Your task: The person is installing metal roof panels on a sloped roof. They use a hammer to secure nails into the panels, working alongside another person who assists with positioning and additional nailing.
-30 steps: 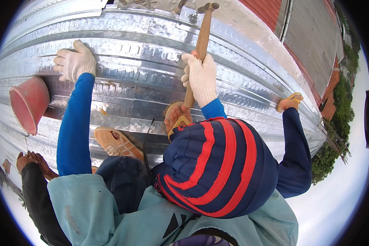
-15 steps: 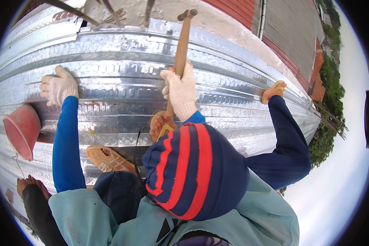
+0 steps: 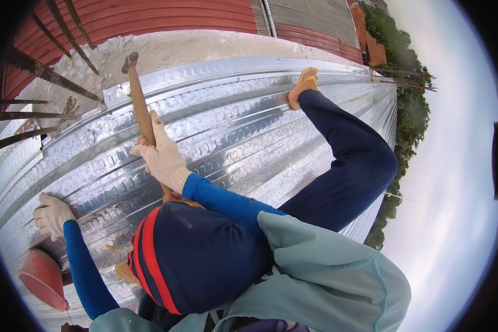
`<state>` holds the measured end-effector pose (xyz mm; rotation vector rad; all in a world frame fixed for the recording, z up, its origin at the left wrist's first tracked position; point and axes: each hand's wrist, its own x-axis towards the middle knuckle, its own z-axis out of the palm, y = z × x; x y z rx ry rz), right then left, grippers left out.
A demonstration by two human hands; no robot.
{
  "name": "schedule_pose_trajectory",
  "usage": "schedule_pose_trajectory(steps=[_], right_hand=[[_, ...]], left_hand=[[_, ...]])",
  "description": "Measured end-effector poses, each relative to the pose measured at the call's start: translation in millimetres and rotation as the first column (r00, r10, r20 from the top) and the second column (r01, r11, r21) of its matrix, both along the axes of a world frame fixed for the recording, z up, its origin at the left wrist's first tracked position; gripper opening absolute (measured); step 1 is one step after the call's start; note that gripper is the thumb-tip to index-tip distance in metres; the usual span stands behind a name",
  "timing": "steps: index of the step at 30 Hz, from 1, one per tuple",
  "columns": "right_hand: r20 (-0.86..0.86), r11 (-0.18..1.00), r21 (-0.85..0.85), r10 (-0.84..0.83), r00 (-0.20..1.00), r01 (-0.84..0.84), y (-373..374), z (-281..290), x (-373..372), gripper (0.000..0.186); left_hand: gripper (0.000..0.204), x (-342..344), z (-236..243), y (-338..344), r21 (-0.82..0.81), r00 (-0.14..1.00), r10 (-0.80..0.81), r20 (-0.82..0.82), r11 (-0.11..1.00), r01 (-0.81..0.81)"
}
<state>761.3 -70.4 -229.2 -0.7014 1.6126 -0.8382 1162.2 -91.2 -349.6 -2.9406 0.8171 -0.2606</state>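
Observation:
My right hand (image 3: 169,157), in a white knit glove, is closed round the wooden handle of a hammer (image 3: 140,105). The hammer's rusty head (image 3: 130,62) points away from me, over the far edge of the ribbed metal sheeting (image 3: 249,116). I cannot tell whether the head touches anything. My left hand (image 3: 53,216), gloved too, lies on the sheeting with fingers apart and holds nothing. Between my arms rises my bent left knee (image 3: 205,254) in dark blue trousers with red stripes, mostly covering the foot below it.
A red bucket (image 3: 43,279) lies tilted beside my left forearm. Rusty steel bars (image 3: 55,77) jut in at far left. Beyond the sheeting runs a rough concrete ledge (image 3: 205,45). My right foot (image 3: 304,88), in a yellow flip-flop, rests far right. Part of a tan shoe (image 3: 124,271) shows behind my knee.
The view has turned, bringing the steel bars further in and shifting the hammer leftward in the picture. My right hand keeps its grip on the hammer; my left hand stays on the sheeting.

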Motion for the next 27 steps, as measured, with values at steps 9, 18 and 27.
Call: schedule_pose_trajectory(steps=[9, 18, 27], right_hand=[[-0.225, 0.99, 0.115, 0.106, 0.969, -0.082, -5.0, 11.1, -7.8, 0.108], [-0.084, 0.945, -0.325, -0.001, 0.996, -0.027, -18.7, 65.7, -20.8, 0.109], [-0.034, 0.995, -0.033, 0.092, 0.995, -0.093, 12.6, 9.2, -6.9, 0.11]], left_hand=[[0.089, -8.7, -2.6, -1.4, 0.001, 0.999, -0.004, -0.043, 1.0, 0.004], [0.085, -6.8, 0.4, -5.2, 0.008, 1.0, -0.014, 0.001, 1.0, 0.014], [0.088, 22.3, 9.3, 23.4, 0.016, 0.997, 0.055, 0.052, 0.998, -0.056]])
